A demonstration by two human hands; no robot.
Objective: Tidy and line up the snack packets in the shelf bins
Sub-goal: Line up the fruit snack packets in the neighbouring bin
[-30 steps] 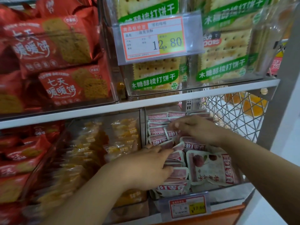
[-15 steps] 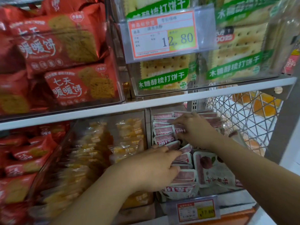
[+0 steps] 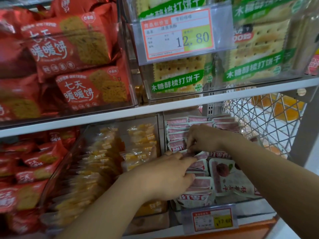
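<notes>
Both hands work in the clear bin [image 3: 255, 208] at the lower shelf's [image 3: 259, 219] right end. The left hand [image 3: 164, 176] grips the front pink packets [image 3: 200, 184], and the right hand [image 3: 205, 140] pinches one behind. The price tag [image 3: 177, 34] above reads 12.80.

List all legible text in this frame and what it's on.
"12.80": upper price tag.
"七天暖暖饼": red biscuit packets.
"木糖醇梳打饼干": green-banded cracker packs.
Lower price tag: price too blurred to read.
Pink packets: print too blurred.
Small print on both tags: too small.

The left hand [image 3: 165, 176] and right hand [image 3: 205, 140] hide several pink packets [image 3: 177, 120], and print on the lower price tag [image 3: 213, 219] is blurred.
</notes>
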